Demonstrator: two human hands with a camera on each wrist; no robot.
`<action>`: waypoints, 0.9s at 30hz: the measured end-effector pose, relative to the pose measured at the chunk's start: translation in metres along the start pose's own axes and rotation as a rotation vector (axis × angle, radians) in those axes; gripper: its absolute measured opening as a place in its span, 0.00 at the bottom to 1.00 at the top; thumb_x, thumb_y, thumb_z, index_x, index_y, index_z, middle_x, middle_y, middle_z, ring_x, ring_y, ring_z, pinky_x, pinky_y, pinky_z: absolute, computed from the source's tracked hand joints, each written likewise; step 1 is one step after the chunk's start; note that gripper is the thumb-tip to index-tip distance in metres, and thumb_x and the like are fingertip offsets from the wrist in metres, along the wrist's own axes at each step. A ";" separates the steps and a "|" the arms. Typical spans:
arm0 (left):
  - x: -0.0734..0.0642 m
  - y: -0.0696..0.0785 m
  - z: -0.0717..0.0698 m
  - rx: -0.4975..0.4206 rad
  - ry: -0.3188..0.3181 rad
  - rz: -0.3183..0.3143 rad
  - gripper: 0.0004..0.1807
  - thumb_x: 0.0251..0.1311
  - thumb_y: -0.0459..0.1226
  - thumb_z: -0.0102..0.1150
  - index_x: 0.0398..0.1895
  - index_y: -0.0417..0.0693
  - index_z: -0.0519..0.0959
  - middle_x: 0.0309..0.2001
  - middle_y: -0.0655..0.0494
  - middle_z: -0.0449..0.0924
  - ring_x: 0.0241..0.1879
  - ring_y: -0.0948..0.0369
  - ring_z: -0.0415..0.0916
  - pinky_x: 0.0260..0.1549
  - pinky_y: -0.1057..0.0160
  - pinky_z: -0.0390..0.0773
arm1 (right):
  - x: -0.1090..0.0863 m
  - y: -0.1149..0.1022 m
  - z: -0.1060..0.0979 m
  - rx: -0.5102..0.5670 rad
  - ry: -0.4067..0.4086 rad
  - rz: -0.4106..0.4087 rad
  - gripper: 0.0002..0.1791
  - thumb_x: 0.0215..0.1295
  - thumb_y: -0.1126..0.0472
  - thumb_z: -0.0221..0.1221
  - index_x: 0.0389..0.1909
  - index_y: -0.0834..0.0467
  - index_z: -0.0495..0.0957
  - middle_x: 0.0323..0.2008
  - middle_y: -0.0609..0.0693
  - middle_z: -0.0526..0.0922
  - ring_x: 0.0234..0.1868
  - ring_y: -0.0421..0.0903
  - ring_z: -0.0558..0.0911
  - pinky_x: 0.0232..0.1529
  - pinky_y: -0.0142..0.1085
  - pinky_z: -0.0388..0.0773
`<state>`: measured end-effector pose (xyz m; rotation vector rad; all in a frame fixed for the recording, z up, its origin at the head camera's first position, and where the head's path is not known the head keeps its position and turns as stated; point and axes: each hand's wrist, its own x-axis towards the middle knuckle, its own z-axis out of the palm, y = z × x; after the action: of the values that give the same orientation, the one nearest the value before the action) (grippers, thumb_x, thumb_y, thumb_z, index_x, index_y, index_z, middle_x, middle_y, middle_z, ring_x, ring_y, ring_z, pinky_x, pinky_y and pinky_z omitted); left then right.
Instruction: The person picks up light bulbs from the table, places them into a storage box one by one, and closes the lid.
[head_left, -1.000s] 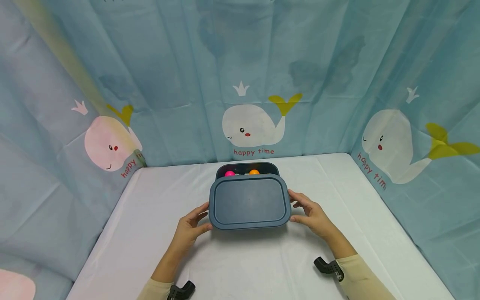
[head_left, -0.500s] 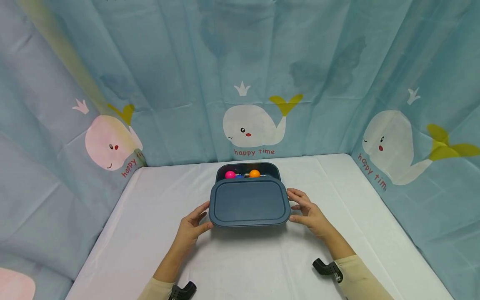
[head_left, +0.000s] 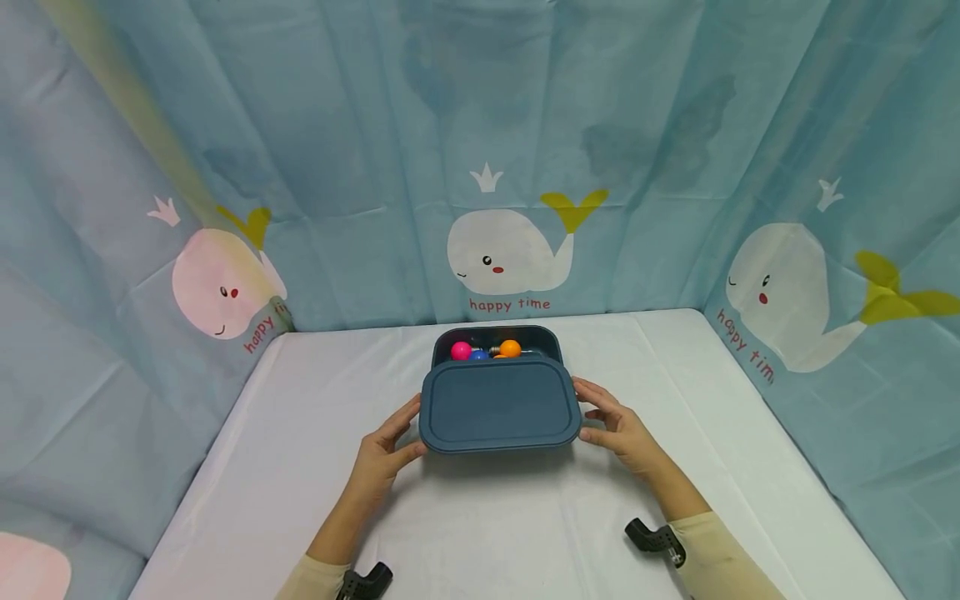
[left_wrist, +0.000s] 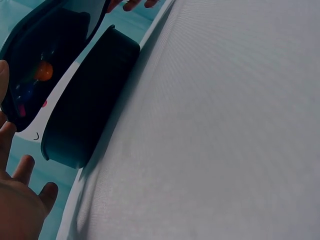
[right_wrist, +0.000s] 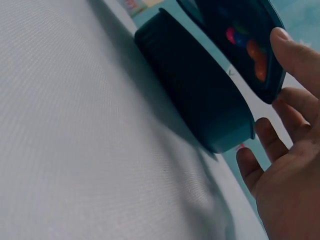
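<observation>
A dark blue rectangular lid (head_left: 500, 407) is held above an open box (head_left: 540, 340) of the same colour. At the lid's left end my left hand (head_left: 378, 457) pinches the edge between thumb and fingers. My right hand (head_left: 628, 433) pinches the opposite end the same way. Inside the box show a pink ball-shaped piece (head_left: 461, 351), a blue one (head_left: 478, 355) and an orange one (head_left: 511, 348); ridged metallic bits lie between them. The lid hides the box's near part. Both wrist views show a gap between lid (left_wrist: 55, 45) and box (right_wrist: 195, 85), with colourful reflections on the lid's glossy underside.
The box stands on a white-covered table (head_left: 495, 533), near its back edge. Light blue curtains (head_left: 337, 167) printed with whales hang behind and at both sides. A black wrist mount (head_left: 367, 581) sits on the left sleeve, another mount (head_left: 654, 537) on the right.
The lid has shifted slightly toward me and its tilt has changed, showing more of the box's inside. The blue piece has come into view. Both hands keep hold of the lid.
</observation>
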<state>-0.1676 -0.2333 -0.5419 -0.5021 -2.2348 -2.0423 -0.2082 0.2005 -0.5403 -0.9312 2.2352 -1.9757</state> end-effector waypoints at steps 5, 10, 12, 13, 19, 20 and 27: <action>-0.001 0.002 0.001 0.045 -0.004 0.018 0.39 0.60 0.28 0.70 0.75 0.51 0.70 0.78 0.54 0.63 0.79 0.64 0.53 0.72 0.78 0.57 | 0.000 -0.001 -0.001 -0.052 0.001 0.008 0.40 0.66 0.73 0.64 0.78 0.60 0.62 0.79 0.58 0.58 0.75 0.41 0.63 0.64 0.41 0.71; 0.005 0.004 -0.004 0.100 -0.008 -0.004 0.39 0.61 0.32 0.71 0.75 0.58 0.70 0.77 0.60 0.63 0.79 0.63 0.52 0.71 0.80 0.55 | 0.004 -0.003 -0.001 -0.105 0.014 0.052 0.41 0.66 0.69 0.67 0.78 0.53 0.63 0.80 0.50 0.60 0.79 0.38 0.57 0.69 0.38 0.68; 0.010 0.005 -0.006 0.128 -0.016 -0.014 0.39 0.60 0.33 0.72 0.75 0.58 0.70 0.77 0.61 0.63 0.79 0.63 0.52 0.71 0.80 0.54 | 0.007 -0.003 -0.001 -0.112 0.018 0.056 0.41 0.66 0.68 0.67 0.78 0.53 0.63 0.79 0.50 0.60 0.80 0.40 0.56 0.70 0.38 0.66; 0.013 0.005 -0.007 0.140 -0.021 -0.016 0.39 0.60 0.34 0.72 0.75 0.58 0.70 0.77 0.61 0.63 0.79 0.62 0.52 0.71 0.81 0.54 | 0.008 -0.003 -0.002 -0.113 0.019 0.056 0.41 0.66 0.68 0.67 0.78 0.53 0.63 0.79 0.50 0.60 0.80 0.41 0.55 0.70 0.39 0.66; 0.030 0.005 -0.013 0.175 -0.050 -0.022 0.38 0.61 0.36 0.72 0.76 0.58 0.69 0.78 0.59 0.63 0.80 0.56 0.52 0.69 0.80 0.56 | 0.020 -0.002 -0.007 -0.136 0.039 0.084 0.41 0.65 0.66 0.68 0.78 0.52 0.64 0.79 0.50 0.61 0.81 0.50 0.54 0.74 0.55 0.60; 0.032 0.005 -0.014 0.173 -0.055 -0.022 0.39 0.61 0.36 0.72 0.76 0.58 0.69 0.78 0.59 0.63 0.80 0.55 0.52 0.69 0.79 0.56 | 0.022 -0.002 -0.007 -0.141 0.041 0.093 0.41 0.65 0.65 0.69 0.78 0.52 0.64 0.79 0.49 0.61 0.81 0.50 0.54 0.74 0.57 0.59; 0.048 0.002 -0.019 0.225 -0.071 -0.043 0.40 0.62 0.40 0.72 0.77 0.63 0.67 0.77 0.63 0.63 0.79 0.57 0.53 0.78 0.50 0.57 | 0.031 0.002 -0.009 -0.154 0.043 0.127 0.42 0.65 0.61 0.70 0.78 0.50 0.64 0.80 0.46 0.60 0.82 0.52 0.53 0.75 0.64 0.54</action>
<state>-0.2152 -0.2424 -0.5244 -0.5177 -2.4969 -1.7859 -0.2377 0.1950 -0.5293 -0.7442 2.4316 -1.8101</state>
